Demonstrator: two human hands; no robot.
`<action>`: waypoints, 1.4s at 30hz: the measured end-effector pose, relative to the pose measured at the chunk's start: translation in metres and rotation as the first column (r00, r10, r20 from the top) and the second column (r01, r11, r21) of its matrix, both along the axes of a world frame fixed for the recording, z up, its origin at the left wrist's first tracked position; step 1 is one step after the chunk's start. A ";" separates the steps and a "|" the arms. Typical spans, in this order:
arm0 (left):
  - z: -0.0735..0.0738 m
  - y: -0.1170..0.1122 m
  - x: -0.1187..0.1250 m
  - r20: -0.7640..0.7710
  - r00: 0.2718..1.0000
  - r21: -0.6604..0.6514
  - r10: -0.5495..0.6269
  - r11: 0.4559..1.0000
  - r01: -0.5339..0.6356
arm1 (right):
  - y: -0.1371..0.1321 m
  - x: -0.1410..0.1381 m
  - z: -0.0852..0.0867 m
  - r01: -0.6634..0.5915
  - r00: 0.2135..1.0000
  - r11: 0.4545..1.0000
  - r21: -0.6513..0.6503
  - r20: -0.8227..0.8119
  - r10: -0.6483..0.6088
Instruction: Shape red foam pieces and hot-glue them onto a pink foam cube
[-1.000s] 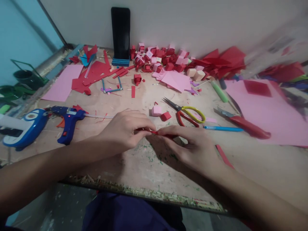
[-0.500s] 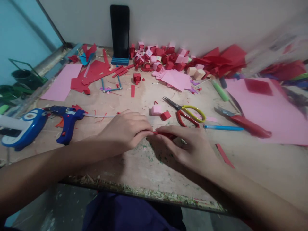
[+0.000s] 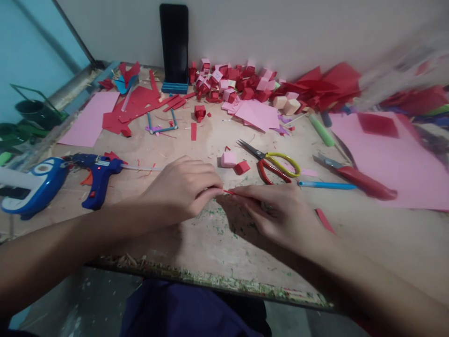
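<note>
Between my two hands runs a thin red paper strip [image 3: 228, 191], seen edge-on; most of it is hidden by my fingers. My left hand [image 3: 185, 187] pinches one end from the left, palm down. From the other side, my right hand [image 3: 280, 206] grips the strip between thumb and forefinger. Just beyond the fingertips lie a pink paper cube [image 3: 228, 159] and a red paper cube [image 3: 242, 167]. Scissors [image 3: 268, 161] with one yellow and one red handle rest behind my right hand. Another red strip [image 3: 325, 221] lies by my right wrist.
On the left are a blue glue gun [image 3: 100, 175] and a blue-and-white tape dispenser [image 3: 38, 182]. A blue pen [image 3: 326, 186] and a red-handled knife [image 3: 365, 181] lie right. Behind are a phone [image 3: 174, 44], piled paper cubes [image 3: 242, 82] and pink sheets [image 3: 257, 115].
My right thumb and fingers have shifted slightly along the red strip, and less red shows under them. My left hand stays nearly still. My right forearm now covers more of the loose strip.
</note>
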State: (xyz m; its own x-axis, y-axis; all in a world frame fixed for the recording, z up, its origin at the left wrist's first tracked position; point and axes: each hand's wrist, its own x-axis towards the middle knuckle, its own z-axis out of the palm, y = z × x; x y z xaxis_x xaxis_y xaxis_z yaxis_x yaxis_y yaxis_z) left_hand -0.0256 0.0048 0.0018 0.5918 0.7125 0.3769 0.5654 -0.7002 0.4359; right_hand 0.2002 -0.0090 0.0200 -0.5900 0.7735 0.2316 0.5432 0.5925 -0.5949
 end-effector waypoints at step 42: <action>-0.013 0.005 -0.005 -0.205 0.977 0.236 -0.063 0.965 0.111 | 0.005 0.002 -0.007 0.002 0.997 0.992 0.123 0.081 -0.013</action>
State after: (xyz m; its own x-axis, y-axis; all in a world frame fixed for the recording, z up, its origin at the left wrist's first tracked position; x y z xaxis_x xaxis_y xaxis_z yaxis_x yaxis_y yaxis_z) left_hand -0.0305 0.0097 -0.0111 0.7265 0.5551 0.4052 0.5541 -0.8219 0.1325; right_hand 0.2019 -0.0039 0.0135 -0.6050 0.7466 0.2766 0.5915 0.6541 -0.4715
